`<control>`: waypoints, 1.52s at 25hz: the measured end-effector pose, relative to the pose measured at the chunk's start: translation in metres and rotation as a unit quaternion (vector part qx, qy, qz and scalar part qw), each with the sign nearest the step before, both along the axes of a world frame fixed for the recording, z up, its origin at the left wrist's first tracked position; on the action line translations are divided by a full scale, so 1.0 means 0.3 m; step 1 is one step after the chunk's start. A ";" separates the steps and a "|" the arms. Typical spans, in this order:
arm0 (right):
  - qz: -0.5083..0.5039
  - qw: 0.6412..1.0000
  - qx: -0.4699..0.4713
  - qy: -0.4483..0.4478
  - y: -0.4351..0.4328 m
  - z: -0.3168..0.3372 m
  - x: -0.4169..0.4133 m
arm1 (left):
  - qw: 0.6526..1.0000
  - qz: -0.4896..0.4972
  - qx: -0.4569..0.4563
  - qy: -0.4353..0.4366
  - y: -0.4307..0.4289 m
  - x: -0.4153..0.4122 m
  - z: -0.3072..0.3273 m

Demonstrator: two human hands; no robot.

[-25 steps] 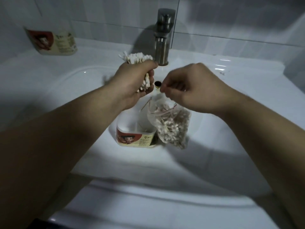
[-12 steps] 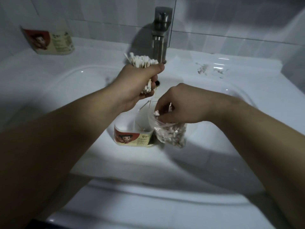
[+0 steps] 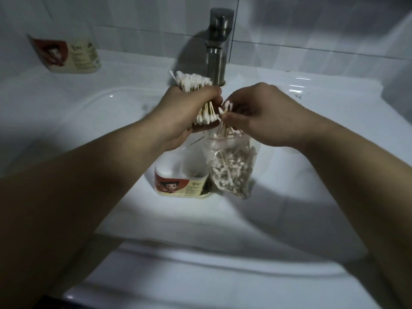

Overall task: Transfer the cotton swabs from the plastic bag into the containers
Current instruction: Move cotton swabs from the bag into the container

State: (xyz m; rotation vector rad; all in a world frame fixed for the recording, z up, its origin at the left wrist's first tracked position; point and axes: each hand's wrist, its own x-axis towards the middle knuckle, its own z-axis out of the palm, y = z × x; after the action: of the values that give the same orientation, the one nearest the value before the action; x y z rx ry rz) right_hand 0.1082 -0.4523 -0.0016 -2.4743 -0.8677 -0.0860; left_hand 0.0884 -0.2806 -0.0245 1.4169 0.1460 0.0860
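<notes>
White-tipped wooden cotton swabs (image 3: 193, 81) stand bunched in my clenched left hand (image 3: 187, 113); my right hand (image 3: 263, 111) pinches a few more above the clear plastic bag (image 3: 231, 172). I judge I'm mid-gathering: next, the bundle needs lowering upright into the labelled translucent container (image 3: 178, 186) beside the bag.
</notes>
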 end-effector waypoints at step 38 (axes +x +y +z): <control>-0.111 0.865 0.456 0.179 -0.002 0.018 0.036 | 0.994 -0.107 0.000 0.008 -0.001 -0.016 -0.005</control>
State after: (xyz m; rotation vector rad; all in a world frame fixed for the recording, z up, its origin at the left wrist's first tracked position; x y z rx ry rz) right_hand 0.1192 -0.4530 0.0038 -1.5926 -0.2564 -0.0853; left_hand 0.0835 -0.2809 -0.0259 1.4260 0.0067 -0.1023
